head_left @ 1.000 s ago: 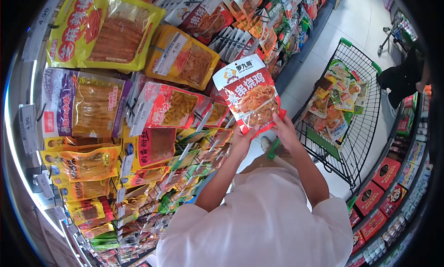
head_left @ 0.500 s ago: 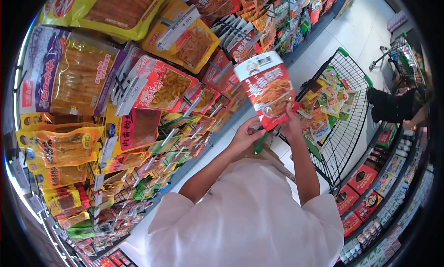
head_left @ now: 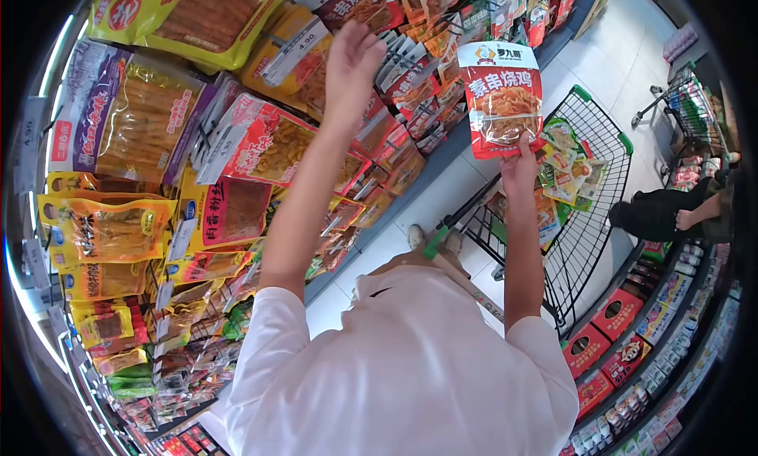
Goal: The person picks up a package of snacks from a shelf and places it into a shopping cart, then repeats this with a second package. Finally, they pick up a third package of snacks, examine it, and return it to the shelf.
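Note:
My right hand (head_left: 519,168) pinches the bottom edge of a red and white snack packet (head_left: 504,97), its printed front facing me. The packet stands upright above the shopping cart (head_left: 588,251). On the other side, my left hand (head_left: 353,65) is raised at the hanging display, fingers apart and slightly bent, with nothing seen in them. Close beyond its fingertips hangs a dark red snack packet (head_left: 363,10) of similar design. A yellow packet (head_left: 276,57) with a 4.90 price tag (head_left: 296,52) hangs just left of that hand.
Several colourful packets (head_left: 572,168) lie in the cart. Bagged snacks hang on hooks along the left rack, including a purple-edged bag (head_left: 130,116). Red boxes (head_left: 620,310) line the lower right shelf. Another person's hand (head_left: 685,219) and a second cart (head_left: 695,112) are at the right.
My left hand has let go of the packet and moved up and left to the rack. My right hand has lifted the packet up and right, turning it more upright.

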Demonstrator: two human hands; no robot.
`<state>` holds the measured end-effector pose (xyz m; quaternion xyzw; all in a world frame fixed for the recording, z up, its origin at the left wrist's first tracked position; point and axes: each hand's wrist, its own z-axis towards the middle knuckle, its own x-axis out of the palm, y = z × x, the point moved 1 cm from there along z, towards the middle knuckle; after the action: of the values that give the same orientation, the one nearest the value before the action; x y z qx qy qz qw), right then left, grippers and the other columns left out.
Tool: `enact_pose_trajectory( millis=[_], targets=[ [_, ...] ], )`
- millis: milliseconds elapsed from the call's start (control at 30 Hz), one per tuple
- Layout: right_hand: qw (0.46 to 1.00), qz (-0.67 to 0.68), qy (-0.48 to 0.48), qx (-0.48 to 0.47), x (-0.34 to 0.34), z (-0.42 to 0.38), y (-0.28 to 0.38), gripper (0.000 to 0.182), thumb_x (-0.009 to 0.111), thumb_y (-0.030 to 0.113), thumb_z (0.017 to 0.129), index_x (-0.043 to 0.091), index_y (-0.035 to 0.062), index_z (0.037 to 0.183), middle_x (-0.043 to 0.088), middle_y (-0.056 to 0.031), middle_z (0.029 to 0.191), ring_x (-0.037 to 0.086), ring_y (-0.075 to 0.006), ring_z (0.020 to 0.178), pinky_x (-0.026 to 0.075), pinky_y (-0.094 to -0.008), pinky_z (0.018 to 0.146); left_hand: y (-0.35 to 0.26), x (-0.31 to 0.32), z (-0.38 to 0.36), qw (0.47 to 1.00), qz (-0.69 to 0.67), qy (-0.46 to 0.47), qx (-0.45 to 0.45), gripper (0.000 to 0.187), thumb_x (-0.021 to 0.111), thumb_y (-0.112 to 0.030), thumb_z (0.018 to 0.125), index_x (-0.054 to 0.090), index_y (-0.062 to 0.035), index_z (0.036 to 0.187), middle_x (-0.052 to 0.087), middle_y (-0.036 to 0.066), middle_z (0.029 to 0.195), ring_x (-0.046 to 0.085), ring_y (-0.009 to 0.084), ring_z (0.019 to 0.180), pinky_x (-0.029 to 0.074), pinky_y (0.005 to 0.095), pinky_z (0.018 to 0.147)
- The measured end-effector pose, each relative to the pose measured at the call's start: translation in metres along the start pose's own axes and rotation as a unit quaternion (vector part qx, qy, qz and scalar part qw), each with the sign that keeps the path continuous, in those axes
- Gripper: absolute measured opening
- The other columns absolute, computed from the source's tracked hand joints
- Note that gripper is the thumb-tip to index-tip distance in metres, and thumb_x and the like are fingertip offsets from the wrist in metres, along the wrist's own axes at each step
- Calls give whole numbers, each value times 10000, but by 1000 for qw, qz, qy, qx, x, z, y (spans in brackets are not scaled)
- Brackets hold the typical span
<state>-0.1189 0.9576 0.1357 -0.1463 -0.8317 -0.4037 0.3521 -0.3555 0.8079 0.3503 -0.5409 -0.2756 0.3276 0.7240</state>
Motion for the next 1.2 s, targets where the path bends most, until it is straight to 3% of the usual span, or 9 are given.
enact_pose_trajectory(
  millis=[167, 267, 367, 700, 900, 933, 1067, 1167, 1200],
  targets=[
    [999, 20, -40, 23, -19, 14, -5, 465, 564, 352, 981, 461, 119, 1371, 564, -32, 1342, 535, -199, 1223, 414, -412, 1025, -21, 12, 26, 998, -32, -32, -35, 674, 649, -109, 898, 293, -1, 1461, 470, 106, 1391, 509, 188, 1224, 445, 364, 1023],
    [999, 13, 3, 35, -25, 14, -4, 476, 568, 359, 978, 462, 109, 1368, 569, -28, 1332, 542, -197, 1210, 416, -413, 1023, -20, 13, 35, 999, -43, -13, -27, 638, 629, -99, 900, 313, -5, 1446, 507, 93, 1351, 531, 173, 1192, 444, 388, 1033],
    [999, 40, -2, 25, -32, 18, -7, 524, 614, 416, 944, 456, 147, 1365, 564, -35, 1329, 559, -205, 1164, 422, -427, 929, -24, 13, 35, 999, -38, 11, -29, 576, 585, -104, 938, 321, -12, 1442, 513, 116, 1368, 523, 209, 1256, 447, 409, 1035],
    [998, 43, -23, 41, -61, 29, -5, 587, 603, 451, 942, 403, 157, 1410, 542, -43, 1353, 527, -217, 1204, 355, -472, 1028, -41, 32, 33, 999, -19, 29, -38, 459, 516, -95, 970, 363, 14, 1389, 530, 175, 1364, 555, 267, 1240, 466, 375, 986],
    [998, 40, 3, 56, -47, 18, -3, 619, 621, 448, 931, 408, 101, 1397, 533, -60, 1363, 506, -237, 1240, 346, -476, 1041, -49, 24, 41, 996, -47, 51, -61, 459, 523, -137, 971, 363, 24, 1370, 522, 188, 1359, 557, 268, 1217, 470, 351, 971],
    [997, 27, -11, 71, -46, 19, -4, 613, 624, 436, 933, 419, 75, 1384, 540, -68, 1358, 527, -229, 1227, 376, -449, 1029, -51, 24, 41, 995, -52, 46, -69, 460, 525, -142, 971, 363, 22, 1371, 518, 185, 1359, 552, 267, 1220, 469, 351, 971],
    [993, 64, 83, 60, -16, 6, -5, 541, 629, 389, 943, 459, 66, 1341, 594, -68, 1277, 597, -205, 1142, 464, -401, 965, -54, 23, 44, 992, -78, 28, -90, 463, 524, -151, 975, 363, 8, 1379, 503, 173, 1360, 540, 257, 1224, 465, 352, 967],
    [988, 48, 116, 87, 13, -3, -2, 543, 602, 375, 958, 435, 73, 1377, 559, -65, 1350, 554, -206, 1215, 441, -397, 1005, -58, 21, 50, 993, -79, 33, -79, 462, 516, -142, 976, 361, -5, 1389, 503, 163, 1352, 533, 259, 1231, 460, 353, 965],
    [988, 59, 119, 78, 22, -3, -4, 505, 648, 379, 933, 492, 63, 1296, 614, -68, 1222, 609, -193, 1120, 488, -385, 944, -61, 22, 50, 993, -80, 31, -79, 457, 513, -138, 976, 367, -8, 1389, 502, 156, 1358, 530, 257, 1234, 459, 352, 963]
  ],
)
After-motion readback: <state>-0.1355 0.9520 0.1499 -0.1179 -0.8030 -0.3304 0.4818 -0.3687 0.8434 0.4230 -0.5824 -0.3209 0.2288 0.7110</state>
